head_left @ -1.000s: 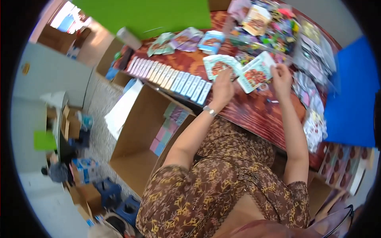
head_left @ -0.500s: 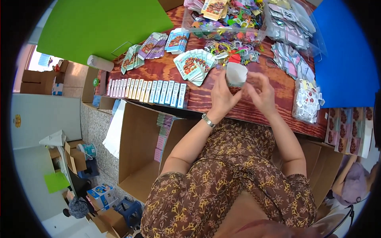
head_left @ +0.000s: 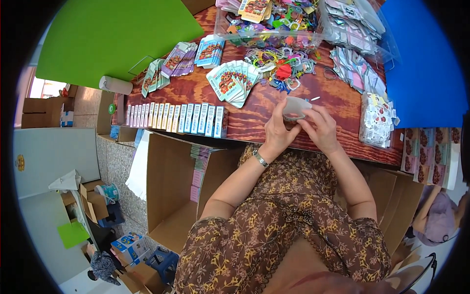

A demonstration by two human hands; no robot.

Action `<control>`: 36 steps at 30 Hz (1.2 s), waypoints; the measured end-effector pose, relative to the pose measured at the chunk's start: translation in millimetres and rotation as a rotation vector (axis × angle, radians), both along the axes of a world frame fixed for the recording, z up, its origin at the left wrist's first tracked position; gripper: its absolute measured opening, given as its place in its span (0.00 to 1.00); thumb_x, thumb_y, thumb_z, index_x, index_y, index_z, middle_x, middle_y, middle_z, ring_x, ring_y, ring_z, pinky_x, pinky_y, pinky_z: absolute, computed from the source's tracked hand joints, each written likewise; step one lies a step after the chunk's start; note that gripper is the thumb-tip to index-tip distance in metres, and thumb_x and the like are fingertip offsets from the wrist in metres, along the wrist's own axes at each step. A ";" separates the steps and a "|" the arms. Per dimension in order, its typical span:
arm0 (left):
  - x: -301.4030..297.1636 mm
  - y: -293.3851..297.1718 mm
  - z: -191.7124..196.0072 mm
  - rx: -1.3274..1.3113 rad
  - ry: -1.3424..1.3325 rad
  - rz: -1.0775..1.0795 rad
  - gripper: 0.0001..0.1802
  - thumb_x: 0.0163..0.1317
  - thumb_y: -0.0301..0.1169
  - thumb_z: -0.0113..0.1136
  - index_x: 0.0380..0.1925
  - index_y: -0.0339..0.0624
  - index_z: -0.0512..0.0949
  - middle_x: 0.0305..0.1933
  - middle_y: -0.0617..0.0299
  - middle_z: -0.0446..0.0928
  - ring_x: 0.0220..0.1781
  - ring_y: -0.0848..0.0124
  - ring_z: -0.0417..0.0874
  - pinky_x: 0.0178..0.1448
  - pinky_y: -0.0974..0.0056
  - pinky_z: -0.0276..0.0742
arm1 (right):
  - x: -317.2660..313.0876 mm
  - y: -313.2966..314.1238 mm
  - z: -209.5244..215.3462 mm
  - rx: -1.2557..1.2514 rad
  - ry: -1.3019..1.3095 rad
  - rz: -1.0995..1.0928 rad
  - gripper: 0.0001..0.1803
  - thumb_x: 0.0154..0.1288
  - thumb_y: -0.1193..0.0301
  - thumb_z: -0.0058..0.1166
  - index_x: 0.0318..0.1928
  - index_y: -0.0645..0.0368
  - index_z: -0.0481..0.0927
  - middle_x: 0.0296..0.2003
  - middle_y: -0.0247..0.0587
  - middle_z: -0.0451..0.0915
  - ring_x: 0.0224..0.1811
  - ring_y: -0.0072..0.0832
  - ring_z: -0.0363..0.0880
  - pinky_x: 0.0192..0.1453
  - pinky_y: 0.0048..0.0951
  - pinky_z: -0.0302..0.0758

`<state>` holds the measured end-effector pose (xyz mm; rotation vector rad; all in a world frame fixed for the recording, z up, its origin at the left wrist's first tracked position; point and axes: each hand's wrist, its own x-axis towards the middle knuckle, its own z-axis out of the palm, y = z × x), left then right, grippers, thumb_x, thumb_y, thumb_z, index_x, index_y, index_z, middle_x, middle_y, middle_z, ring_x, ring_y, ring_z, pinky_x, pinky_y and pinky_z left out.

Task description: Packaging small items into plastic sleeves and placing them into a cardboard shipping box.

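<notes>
A small thin cardboard box [head_left: 295, 106], with its open end and pale inside showing, is held over the table's front edge. My left hand [head_left: 277, 133] wraps round its left side, thumb toward the near side. At its right edge my right hand [head_left: 321, 128] pinches with curled fingertips; these partly hide the box. Beyond my hands lies a loose pile of colourful rubbery bands and trinkets [head_left: 283, 67]. Fanned flat printed cartons [head_left: 233, 83] in pale green lie to its left. A small white strip [head_left: 315, 99] rests on the table just past my right fingers.
Filled boxes [head_left: 171, 117] stand in a row along the left front edge. More flat cartons [head_left: 180, 60] lie behind them. Clear bins [head_left: 269, 35] of trinkets stand at the back, with packets [head_left: 356, 71] at right. An open cardboard carton [head_left: 169, 188] sits below the table.
Both hands and the box have come nearer to me, and the box is tilted more. My right fingers have closed onto its edge. The view has shifted slightly.
</notes>
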<state>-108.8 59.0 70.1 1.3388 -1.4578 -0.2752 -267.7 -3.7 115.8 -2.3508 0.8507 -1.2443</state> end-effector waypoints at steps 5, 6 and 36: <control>5.3 1.6 3.3 -0.086 -0.101 -0.058 0.53 0.47 0.25 0.79 0.71 0.37 0.56 0.71 0.35 0.68 0.65 0.42 0.79 0.62 0.50 0.82 | -10.3 -1.3 5.2 0.051 0.109 0.099 0.12 0.59 0.70 0.71 0.43 0.57 0.84 0.42 0.43 0.81 0.37 0.39 0.85 0.38 0.36 0.82; 3.7 2.0 6.4 -0.075 -0.079 -0.069 0.53 0.48 0.25 0.79 0.71 0.37 0.56 0.71 0.35 0.68 0.65 0.42 0.79 0.62 0.50 0.82 | -12.5 -1.1 5.7 0.061 0.101 0.101 0.12 0.59 0.71 0.71 0.43 0.57 0.84 0.42 0.43 0.81 0.37 0.38 0.85 0.38 0.36 0.82; -1.3 -0.6 8.2 0.030 -0.109 -0.115 0.41 0.49 0.30 0.79 0.61 0.39 0.66 0.70 0.35 0.69 0.63 0.42 0.80 0.57 0.52 0.84 | -20.3 -34.8 18.5 0.948 -0.044 0.307 0.12 0.75 0.67 0.57 0.49 0.63 0.83 0.44 0.36 0.84 0.42 0.18 0.82 0.45 0.26 0.80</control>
